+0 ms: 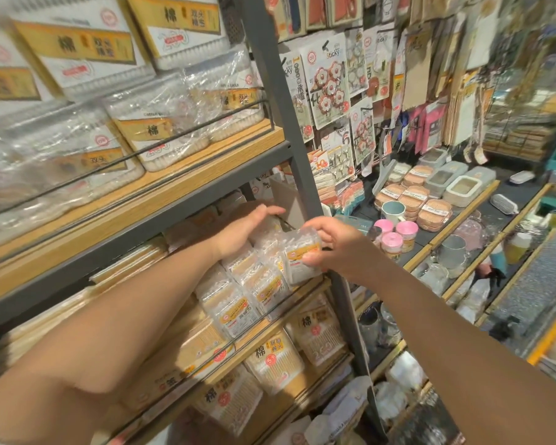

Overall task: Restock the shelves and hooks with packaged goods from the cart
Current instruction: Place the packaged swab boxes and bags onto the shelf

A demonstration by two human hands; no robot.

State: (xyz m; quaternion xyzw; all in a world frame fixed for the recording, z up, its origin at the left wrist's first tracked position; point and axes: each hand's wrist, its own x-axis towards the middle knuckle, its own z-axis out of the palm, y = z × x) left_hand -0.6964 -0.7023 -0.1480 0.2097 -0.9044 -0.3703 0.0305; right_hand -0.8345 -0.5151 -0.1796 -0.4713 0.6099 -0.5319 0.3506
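The clear packet of cotton swabs point(302, 255), pinched in the right hand point(329, 244) at the row's end on the middle shelf point(305, 292), should slide in flush beside its neighbours while the left hand point(244, 231), fingers straight, steadies them.

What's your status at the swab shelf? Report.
Right hand pinching swab pack. Left hand flat on stocked packs. Shelf rail ahead.
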